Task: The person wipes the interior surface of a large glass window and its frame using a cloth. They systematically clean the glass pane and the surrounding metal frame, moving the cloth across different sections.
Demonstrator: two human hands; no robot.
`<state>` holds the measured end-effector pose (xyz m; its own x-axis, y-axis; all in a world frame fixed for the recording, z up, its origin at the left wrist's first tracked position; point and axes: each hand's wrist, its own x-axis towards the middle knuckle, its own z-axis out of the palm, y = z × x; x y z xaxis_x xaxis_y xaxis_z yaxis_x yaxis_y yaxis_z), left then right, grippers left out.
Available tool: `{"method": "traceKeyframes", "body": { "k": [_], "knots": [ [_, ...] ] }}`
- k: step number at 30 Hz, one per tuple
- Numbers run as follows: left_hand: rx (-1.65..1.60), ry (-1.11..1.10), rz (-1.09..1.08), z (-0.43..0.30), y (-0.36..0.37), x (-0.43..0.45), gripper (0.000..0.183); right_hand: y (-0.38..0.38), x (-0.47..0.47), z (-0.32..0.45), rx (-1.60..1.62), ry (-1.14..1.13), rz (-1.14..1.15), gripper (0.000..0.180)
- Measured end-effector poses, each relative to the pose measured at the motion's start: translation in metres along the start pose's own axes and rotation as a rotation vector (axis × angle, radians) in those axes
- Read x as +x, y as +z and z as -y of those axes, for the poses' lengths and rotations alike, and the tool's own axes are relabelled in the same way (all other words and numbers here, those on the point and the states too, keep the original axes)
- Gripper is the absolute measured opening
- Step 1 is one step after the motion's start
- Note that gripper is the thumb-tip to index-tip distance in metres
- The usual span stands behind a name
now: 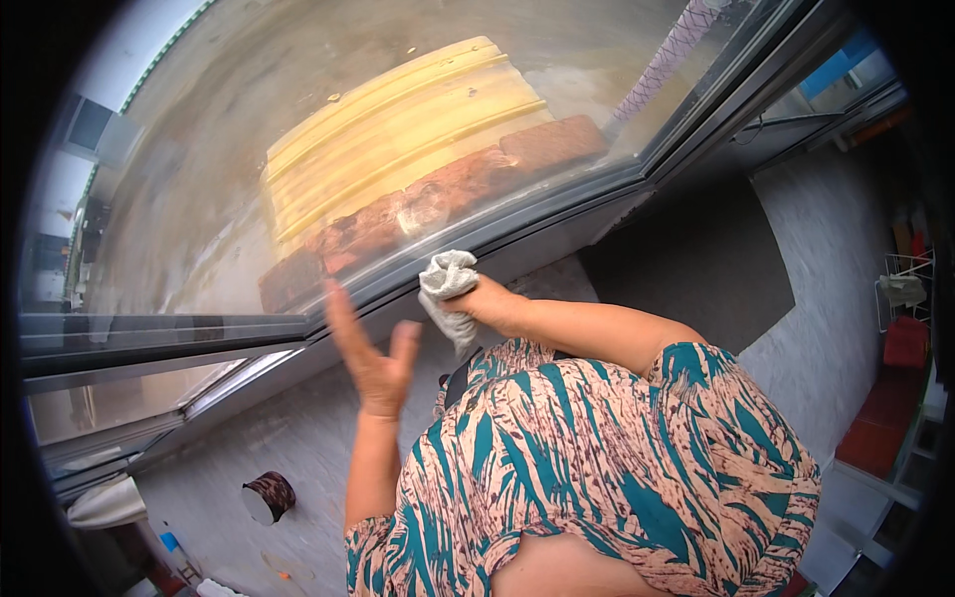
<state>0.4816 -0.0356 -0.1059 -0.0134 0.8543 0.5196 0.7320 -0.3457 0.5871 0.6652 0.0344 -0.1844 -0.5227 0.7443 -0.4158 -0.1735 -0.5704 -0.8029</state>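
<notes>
Before me stands a glass pane [201, 179] in a dark metal frame [537, 218]. My right hand [489, 302] grips a crumpled, light grey cloth [449, 277], which is close to the lower frame bar; I cannot tell whether it touches. Part of the cloth hangs down below the fingers. Raised to the left of it, my left hand [375, 373] has its fingers apart and holds nothing. That hand is slightly blurred, near the pane's lower edge, and contact with the glass cannot be made out.
Beyond the glass lie a yellow ridged panel [403, 134], a row of red bricks [440, 194] and a purple wrapped pole [664, 63]. Behind me on the grey floor [216, 448] is a round stool [270, 498]. A dark mat [694, 261] and a white rack [904, 291] are at right.
</notes>
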Motion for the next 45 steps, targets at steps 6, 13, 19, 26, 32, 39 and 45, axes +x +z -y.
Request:
{"method": "traceKeyframes", "body": {
  "k": [6,13,19,26,32,39,45],
  "knots": [
    [-0.188,-0.048,0.232,-0.011,0.036,-0.025,0.098,0.010,-0.026,0.034,-0.009,0.264,0.441,0.051],
    [-0.290,-0.056,0.196,-0.011,0.029,-0.017,0.067,0.005,-0.047,0.053,-0.298,0.138,0.451,0.058],
    [-0.170,-0.165,-0.003,0.017,0.017,-0.011,0.062,-0.023,-0.064,0.076,-0.394,0.098,0.233,0.065],
    [0.163,-0.563,-0.722,0.093,-0.046,-0.026,0.054,-0.131,-0.081,0.014,-0.515,0.233,-0.241,0.042],
    [0.124,-0.712,-0.936,0.158,-0.004,-0.024,0.066,-0.181,-0.084,-0.052,-0.658,0.302,-0.234,0.035],
    [-0.547,-1.151,-0.958,0.169,0.041,-0.042,0.066,-0.223,-0.077,-0.074,-0.620,0.367,-0.321,0.035],
    [-0.572,-1.225,-1.103,0.182,0.020,-0.044,0.071,-0.249,-0.090,-0.084,-0.875,0.419,-0.357,0.031]
  ]
}}
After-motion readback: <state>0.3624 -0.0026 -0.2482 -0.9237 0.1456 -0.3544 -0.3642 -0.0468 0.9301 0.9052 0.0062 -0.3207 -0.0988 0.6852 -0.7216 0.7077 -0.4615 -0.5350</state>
